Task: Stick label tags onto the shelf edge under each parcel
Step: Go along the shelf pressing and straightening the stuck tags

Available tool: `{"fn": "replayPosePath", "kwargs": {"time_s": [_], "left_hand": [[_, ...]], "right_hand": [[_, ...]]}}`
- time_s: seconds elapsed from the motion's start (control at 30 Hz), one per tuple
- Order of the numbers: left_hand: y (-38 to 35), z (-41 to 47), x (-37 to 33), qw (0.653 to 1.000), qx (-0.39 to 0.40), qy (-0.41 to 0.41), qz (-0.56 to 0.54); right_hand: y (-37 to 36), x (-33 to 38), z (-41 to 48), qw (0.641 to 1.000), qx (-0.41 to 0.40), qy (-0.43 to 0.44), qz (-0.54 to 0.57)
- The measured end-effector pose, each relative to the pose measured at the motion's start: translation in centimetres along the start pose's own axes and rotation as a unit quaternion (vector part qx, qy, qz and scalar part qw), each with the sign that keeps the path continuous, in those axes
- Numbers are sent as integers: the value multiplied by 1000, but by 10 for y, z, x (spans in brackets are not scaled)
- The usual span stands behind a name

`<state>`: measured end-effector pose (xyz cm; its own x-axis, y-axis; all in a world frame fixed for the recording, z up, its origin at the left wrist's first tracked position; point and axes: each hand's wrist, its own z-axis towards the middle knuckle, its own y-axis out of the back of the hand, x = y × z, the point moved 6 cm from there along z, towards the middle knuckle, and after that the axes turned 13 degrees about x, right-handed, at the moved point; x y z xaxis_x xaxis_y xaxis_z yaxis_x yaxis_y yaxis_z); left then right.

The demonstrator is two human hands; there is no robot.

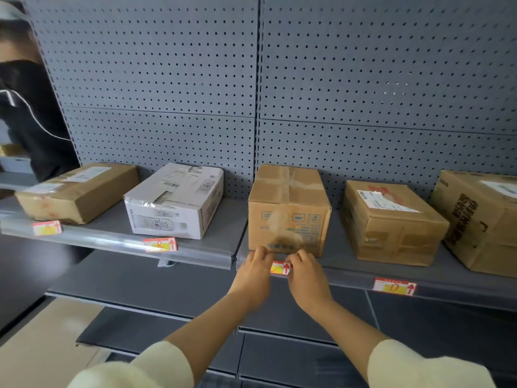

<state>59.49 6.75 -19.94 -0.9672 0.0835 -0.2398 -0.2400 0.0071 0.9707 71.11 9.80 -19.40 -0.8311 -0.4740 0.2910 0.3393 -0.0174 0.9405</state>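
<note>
Red-and-yellow tags already sit under the left brown parcel [77, 191], the white parcel [174, 201] and the fourth parcel [393, 222]. Left hand [256, 271] and right hand [306, 273] pinch a tag [280, 268] against the shelf edge [349, 277] under the middle parcel [288, 211]. The far-right parcel [481, 219] apparently lacks one, though its edge runs out of view.

Both hands meet at the shelf edge [349, 277] below the middle brown box [288, 211]: the left hand [256, 271] pinches the label tag [280, 268] at its 9 o'clock end, the right hand [305, 271] at its 3 o'clock end. 5 parcels sit on the shelf; 3 other tags are already stuck on at [47, 227], [160, 244] and [395, 286].
</note>
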Motion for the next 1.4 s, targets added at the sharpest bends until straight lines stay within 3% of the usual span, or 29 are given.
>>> {"fn": "replayPosePath", "kwargs": {"time_s": [0.17,0.33,0.9,1.03,1.4], "left_hand": [[5,-1,10,999,-14,46,13],[3,-6,9,1000,-6,12,8],[-11,2,-7,999,0,-6,38],[-13,4,-9,1000,-4,2,27],[-15,-1,-9,999,12,-9,46]], "right_hand": [[3,-1,5,1000,12,-5,5],[-1,-5,10,999,45,-11,3],[9,-16,1,998,6,47,-42],[-4,-13,-3,996,28,64,-58],[-8,-12,-4,998,-8,49,-45]]}}
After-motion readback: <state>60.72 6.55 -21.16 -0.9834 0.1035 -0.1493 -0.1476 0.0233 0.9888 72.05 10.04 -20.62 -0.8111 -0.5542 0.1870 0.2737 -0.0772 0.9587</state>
